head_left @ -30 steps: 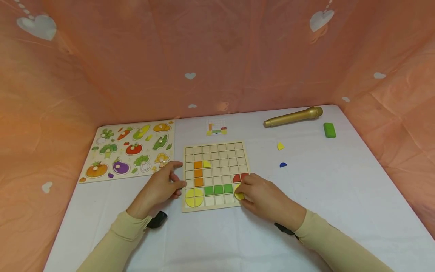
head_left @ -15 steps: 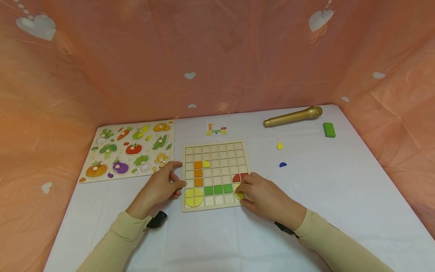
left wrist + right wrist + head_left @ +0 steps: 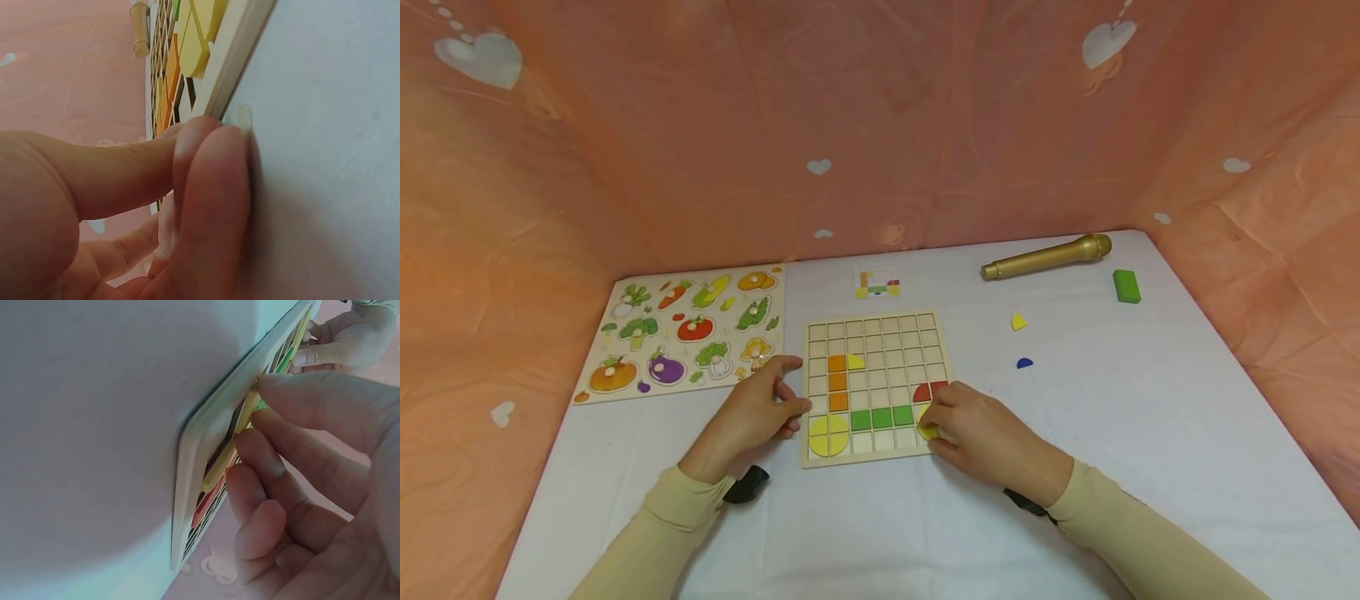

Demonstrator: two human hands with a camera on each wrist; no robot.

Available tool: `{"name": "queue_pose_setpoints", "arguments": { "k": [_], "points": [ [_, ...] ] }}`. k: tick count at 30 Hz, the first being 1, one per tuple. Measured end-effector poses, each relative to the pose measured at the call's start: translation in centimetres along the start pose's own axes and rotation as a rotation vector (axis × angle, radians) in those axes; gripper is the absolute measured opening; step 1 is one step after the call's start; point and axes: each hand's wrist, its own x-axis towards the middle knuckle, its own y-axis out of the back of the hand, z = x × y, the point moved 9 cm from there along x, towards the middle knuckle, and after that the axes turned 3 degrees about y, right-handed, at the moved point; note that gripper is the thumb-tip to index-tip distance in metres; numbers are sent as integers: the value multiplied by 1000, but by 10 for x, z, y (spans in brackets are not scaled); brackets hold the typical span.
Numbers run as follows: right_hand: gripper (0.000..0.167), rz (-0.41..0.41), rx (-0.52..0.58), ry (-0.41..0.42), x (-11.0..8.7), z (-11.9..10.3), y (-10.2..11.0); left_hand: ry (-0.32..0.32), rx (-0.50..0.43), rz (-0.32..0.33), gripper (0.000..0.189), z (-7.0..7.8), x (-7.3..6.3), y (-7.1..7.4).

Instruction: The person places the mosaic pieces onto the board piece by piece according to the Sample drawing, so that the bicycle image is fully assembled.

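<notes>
A square wooden grid board [image 3: 895,342] lies on the table. My left hand [image 3: 763,408] rests along its left edge, thumb and index fingertips touching the side; the left wrist view shows the fingertips against the board's edge [image 3: 240,50]. At the lower right corner my right hand [image 3: 981,437] pinches a yellow curved piece [image 3: 927,423], partly hidden by the fingers. That piece [image 3: 219,472] looks tilted in the right wrist view. Red pieces [image 3: 922,392] sit just above it. Green squares [image 3: 882,418], orange squares [image 3: 838,382] and a yellow circle of quarter pieces [image 3: 820,446] fill other cells.
Loose on the right are a yellow piece [image 3: 1018,322] and a blue half-round piece [image 3: 1025,363]. A gold microphone [image 3: 1045,258] and green block [image 3: 1127,287] lie farther back. A pattern card [image 3: 877,281] is behind the board, a vegetable puzzle [image 3: 677,350] at left.
</notes>
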Motion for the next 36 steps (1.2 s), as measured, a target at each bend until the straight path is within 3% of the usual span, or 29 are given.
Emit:
{"name": "queue_pose_setpoints", "arguments": {
  "k": [9, 15, 22, 28, 36],
  "points": [
    [17, 2, -4, 3, 1, 0, 2, 0, -6, -1, 67, 1, -1, 0],
    [16, -5, 10, -53, 1, 15, 12, -7, -2, 1, 67, 1, -1, 1],
    [15, 17, -16, -170, -4, 61, 35, -17, -9, 0, 67, 3, -3, 0],
    [18, 9, 31, -345, -16, 110, 51, -19, -6, 0, 67, 3, -4, 1],
    [26, -24, 49, -509, -27, 162, 58, -8, -14, -1, 66, 2, -4, 0]
  ]
}}
